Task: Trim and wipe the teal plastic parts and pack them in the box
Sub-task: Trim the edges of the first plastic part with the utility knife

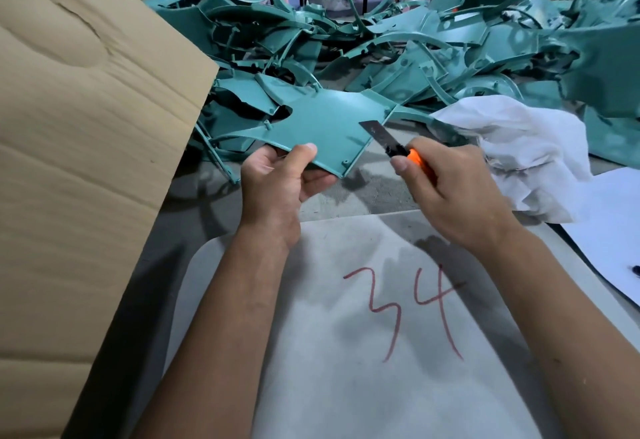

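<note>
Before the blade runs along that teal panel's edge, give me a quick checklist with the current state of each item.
1. Flat teal plastic panel gripped: ok, left hand pinches its near edge, thumb on top.
2. Orange-handled utility knife held: ok, right hand is closed round the handle.
3. Blade extended and at the work: ok, its tip meets the panel's right edge.
4. Left fingers out of the blade's path: cannot tell, since the cutting direction is not shown; they sit apart from the blade.
5. White wiping cloth at hand: ok, it lies right of the knife.
6. Brown cardboard box ready: cannot tell, only a flap shows.
</note>
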A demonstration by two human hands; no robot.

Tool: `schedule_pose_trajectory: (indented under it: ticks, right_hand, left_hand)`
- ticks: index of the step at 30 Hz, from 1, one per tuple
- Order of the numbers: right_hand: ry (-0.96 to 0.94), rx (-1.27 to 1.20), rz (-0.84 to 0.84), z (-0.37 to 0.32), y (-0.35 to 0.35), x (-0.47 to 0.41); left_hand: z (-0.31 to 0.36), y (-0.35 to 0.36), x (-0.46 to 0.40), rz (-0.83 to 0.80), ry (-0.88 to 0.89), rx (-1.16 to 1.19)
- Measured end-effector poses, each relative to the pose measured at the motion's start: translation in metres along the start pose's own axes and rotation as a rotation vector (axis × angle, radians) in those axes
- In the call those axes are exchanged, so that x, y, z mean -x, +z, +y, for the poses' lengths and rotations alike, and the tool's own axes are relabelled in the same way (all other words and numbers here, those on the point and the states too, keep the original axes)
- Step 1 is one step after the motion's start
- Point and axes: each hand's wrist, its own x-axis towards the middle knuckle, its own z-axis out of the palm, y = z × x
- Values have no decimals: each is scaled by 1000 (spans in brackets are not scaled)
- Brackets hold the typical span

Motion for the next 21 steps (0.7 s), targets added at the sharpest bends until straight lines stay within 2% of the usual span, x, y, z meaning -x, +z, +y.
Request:
schedule_pose_trajectory:
  ticks: [3, 6, 12, 14, 17, 21]
  right_hand:
    - [-111, -52, -27, -14, 9, 0]
    - [-93, -49, -29, -16, 15, -1]
    - [79, 49, 195, -6, 9, 0]
    - [4, 51, 236, -12, 10, 2]
    - [-120, 23, 178, -28, 17, 3]
    - [-128, 47, 124, -33, 24, 0]
  left_hand:
    - [5, 2, 2, -24, -30, 38]
    - [10, 3, 4, -50, -51, 104]
    - [17, 2, 9, -56, -94, 138]
    - [19, 3, 10, -44, -100, 157]
    - [23, 3, 8, -36, -97, 194]
    - [27, 3, 9, -40, -80, 194]
